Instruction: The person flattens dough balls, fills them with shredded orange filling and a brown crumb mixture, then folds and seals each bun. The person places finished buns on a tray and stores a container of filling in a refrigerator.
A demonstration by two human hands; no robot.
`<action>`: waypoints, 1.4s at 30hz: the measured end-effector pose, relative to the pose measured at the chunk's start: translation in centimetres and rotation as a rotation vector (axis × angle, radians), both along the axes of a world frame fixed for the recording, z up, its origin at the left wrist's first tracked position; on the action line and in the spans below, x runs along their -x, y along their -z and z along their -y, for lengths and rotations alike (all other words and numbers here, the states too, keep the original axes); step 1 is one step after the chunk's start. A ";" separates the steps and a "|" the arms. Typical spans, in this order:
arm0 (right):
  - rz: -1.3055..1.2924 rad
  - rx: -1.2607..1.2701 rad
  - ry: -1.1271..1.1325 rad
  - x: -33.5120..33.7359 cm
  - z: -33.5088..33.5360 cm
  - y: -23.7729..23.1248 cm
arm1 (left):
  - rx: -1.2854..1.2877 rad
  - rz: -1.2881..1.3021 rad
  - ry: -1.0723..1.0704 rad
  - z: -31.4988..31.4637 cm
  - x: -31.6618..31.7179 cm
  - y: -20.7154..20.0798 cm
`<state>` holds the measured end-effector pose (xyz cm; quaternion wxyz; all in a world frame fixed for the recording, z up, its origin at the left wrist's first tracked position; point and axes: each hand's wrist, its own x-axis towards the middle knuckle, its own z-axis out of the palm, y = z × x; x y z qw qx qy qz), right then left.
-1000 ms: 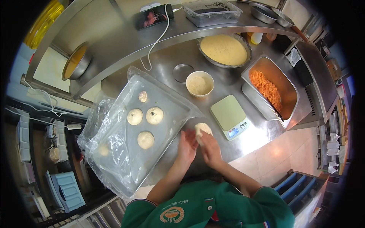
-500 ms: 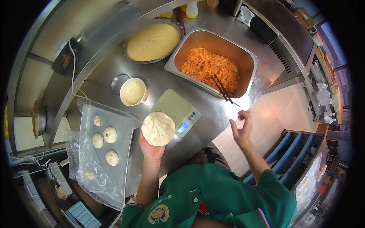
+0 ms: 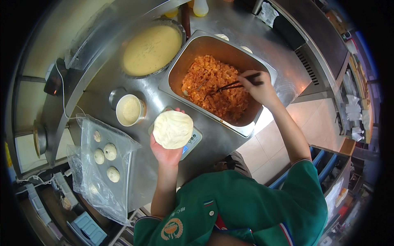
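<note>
A flat round of pale dough [image 3: 173,129] rests on my upturned left hand [image 3: 167,156], fingers curled behind its far edge. That hand is over the kitchen scale [image 3: 194,144], which the dough and palm mostly cover. My right hand [image 3: 262,91] grips a pair of dark chopsticks [image 3: 232,86] above the right side of a deep steel pan [image 3: 172,88]. Their tips are down in the orange-red chopped filling [image 3: 201,76].
A wide bowl of yellow batter [image 3: 152,49] stands at the back left. Nearer is a white tub of pale powder [image 3: 130,110]. Several filled dough balls [image 3: 110,151] lie on a plastic-covered tray [image 3: 127,180] at left. Squeeze bottles [image 3: 200,8] stand at the far edge.
My right hand has moved from the space right of the scale to the pan and taken hold of the chopsticks, which leaned on its rim. The left hand still holds the dough.
</note>
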<state>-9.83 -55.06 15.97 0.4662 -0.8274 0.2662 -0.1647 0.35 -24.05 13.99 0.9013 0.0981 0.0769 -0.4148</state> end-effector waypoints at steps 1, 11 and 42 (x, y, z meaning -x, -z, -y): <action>-0.020 -0.110 0.059 0.4 -0.3 -0.2 | -0.058 -0.056 -0.040 0.2 0.0 0.5; 0.003 -0.455 -0.050 -2.3 -0.9 1.5 | -0.005 -0.168 0.022 2.2 -2.1 2.8; 0.498 -1.269 -0.171 -0.3 -1.1 -0.1 | -0.294 -0.015 -0.328 3.8 -3.7 -1.1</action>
